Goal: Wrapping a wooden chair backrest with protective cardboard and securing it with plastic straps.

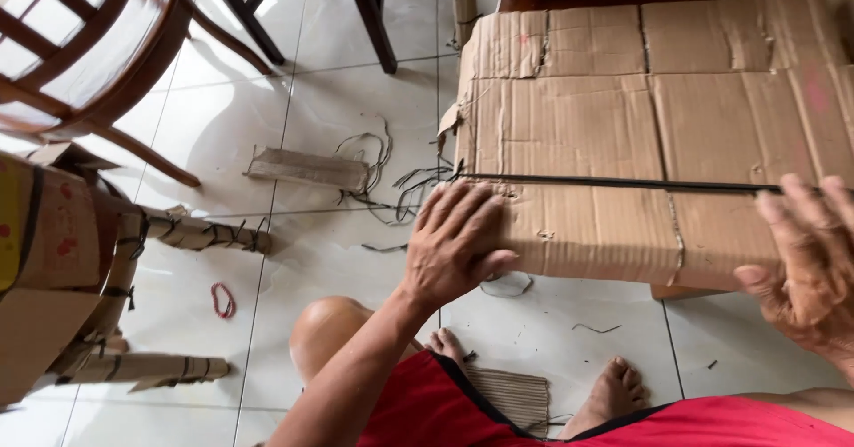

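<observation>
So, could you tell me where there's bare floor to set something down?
Bare tile lies between the chair legs and the cardboard scrap; more between the red band and the left hand. Black strap offcuts clutter the floor beside the cardboard-wrapped piece, which both hands, right hand, press.

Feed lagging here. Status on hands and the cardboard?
Left hand flat on cardboard, by black strap. Right hand open at right edge, near strap end. Nothing blocking; scraps on floor.

Brown cardboard (658, 136) crossed by a black strap (623, 183), red shorts (463, 411), a red rubber band (222, 300), glossy white floor tiles (231, 118).
</observation>
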